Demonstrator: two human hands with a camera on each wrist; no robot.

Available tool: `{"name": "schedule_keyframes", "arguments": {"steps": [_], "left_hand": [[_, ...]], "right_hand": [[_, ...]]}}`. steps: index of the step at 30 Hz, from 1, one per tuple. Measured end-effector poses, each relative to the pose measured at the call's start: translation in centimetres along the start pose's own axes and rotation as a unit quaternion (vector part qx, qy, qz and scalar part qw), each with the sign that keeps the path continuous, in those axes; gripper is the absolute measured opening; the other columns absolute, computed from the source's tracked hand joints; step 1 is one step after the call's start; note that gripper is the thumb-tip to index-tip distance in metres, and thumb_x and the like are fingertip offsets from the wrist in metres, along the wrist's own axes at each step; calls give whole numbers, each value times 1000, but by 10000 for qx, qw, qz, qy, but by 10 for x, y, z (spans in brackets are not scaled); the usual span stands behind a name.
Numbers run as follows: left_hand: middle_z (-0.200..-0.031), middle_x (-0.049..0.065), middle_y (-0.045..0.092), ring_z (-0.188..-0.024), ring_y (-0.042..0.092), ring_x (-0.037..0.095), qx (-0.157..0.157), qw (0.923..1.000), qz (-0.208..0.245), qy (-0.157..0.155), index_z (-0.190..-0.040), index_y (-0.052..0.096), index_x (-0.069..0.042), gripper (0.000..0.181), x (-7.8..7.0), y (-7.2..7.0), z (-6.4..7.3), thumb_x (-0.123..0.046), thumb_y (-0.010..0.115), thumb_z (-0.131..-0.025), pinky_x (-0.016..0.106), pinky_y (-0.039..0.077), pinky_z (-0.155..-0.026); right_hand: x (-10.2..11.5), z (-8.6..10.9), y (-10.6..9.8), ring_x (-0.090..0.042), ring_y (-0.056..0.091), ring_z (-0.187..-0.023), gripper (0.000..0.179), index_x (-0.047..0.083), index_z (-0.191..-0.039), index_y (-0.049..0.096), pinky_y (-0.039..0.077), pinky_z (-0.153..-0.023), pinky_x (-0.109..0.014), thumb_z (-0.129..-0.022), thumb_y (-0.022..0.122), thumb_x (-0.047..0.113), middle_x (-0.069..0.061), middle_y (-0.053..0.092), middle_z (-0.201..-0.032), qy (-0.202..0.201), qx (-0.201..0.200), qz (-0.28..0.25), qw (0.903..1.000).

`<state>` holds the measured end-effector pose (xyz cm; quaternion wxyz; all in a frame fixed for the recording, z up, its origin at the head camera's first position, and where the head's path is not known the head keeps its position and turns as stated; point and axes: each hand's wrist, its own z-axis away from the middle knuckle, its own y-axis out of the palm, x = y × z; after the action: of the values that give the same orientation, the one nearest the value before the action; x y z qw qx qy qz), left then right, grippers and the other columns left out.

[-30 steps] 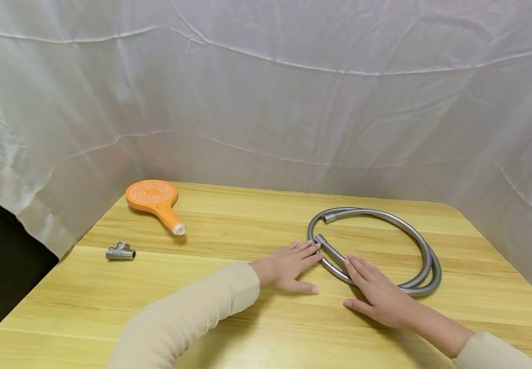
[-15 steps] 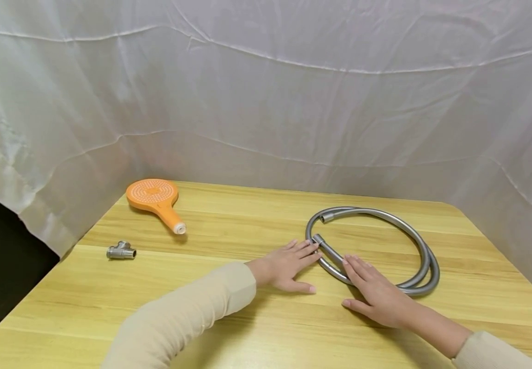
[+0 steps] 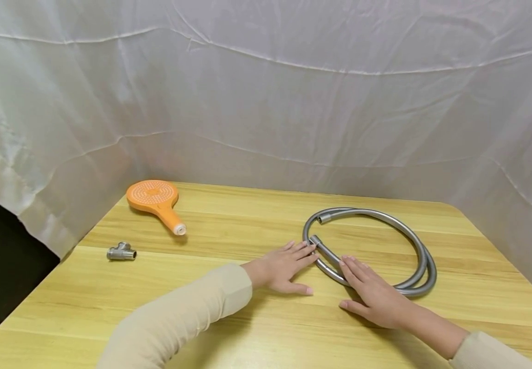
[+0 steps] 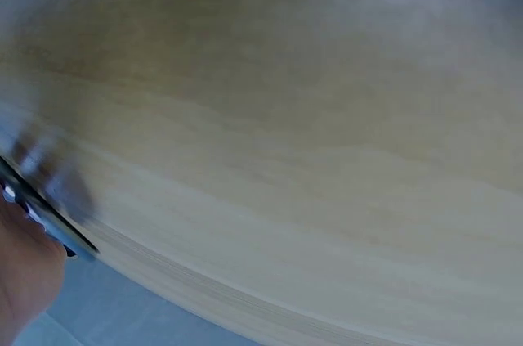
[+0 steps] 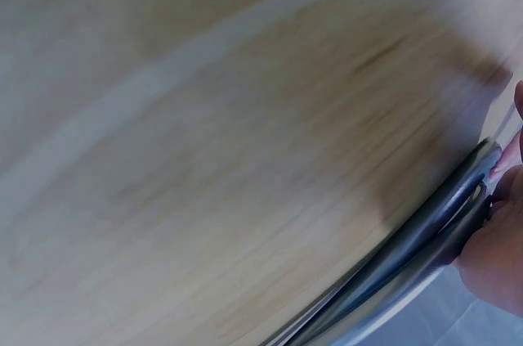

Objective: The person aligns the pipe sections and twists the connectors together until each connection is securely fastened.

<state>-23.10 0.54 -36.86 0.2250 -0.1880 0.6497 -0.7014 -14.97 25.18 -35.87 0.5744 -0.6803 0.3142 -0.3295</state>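
A grey shower hose (image 3: 417, 240) lies coiled in a loop on the right half of the table. Both of its metal ends point to the left side of the loop. My left hand (image 3: 285, 269) lies flat with fingers spread, its fingertips right at the hose's left edge. Over the loop's near side, my right hand (image 3: 379, 298) rests with straight fingers and the thumb apart. The right wrist view has two strands of the hose (image 5: 400, 252) running beside that hand (image 5: 498, 256). Only part of the left hand (image 4: 24, 268) enters the left wrist view.
An orange shower head (image 3: 153, 195) lies at the back left, its white threaded end towards the middle. Nearer stands a small chrome tee fitting (image 3: 121, 251). Pale cloth (image 3: 266, 113) hangs behind and beside the wooden table (image 3: 229, 215).
The hose has slid slightly to the left, and both hands have shifted left along with it. The shower head and the tee fitting have stayed put.
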Motion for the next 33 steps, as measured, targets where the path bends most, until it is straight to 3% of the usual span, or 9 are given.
{"name": "schedule_keyframes", "arguments": {"steps": [24, 29, 33], "left_hand": [[-157, 7, 6, -145, 4, 24, 41, 9998, 178, 12, -150, 13, -15, 80, 4, -2, 14, -63, 36, -90, 38, 6, -119], [-157, 7, 6, -145, 5, 24, 51, 9999, 118, 16, -150, 14, -15, 79, 4, -3, 15, -62, 37, -91, 38, 6, -119], [-157, 7, 7, -145, 5, 25, 39, 9999, 117, 16, -150, 14, -14, 79, 5, -3, 18, -61, 38, -91, 38, 6, -119]], "right_hand": [[12, -5, -2, -38, 29, -136, 74, -1, -142, 31, 28, -107, -54, -91, 51, 48, -21, 28, -149, -21, 163, -303, 9994], [14, -6, -2, -37, 26, -137, 75, 0, -143, 30, 19, -113, -43, -91, 51, 49, -20, 26, -150, 106, 199, -507, 9985], [17, -6, -4, -38, 27, -137, 75, -1, -143, 30, 26, -109, -52, -91, 51, 49, -20, 26, -150, 68, 203, -503, 9985]]}}
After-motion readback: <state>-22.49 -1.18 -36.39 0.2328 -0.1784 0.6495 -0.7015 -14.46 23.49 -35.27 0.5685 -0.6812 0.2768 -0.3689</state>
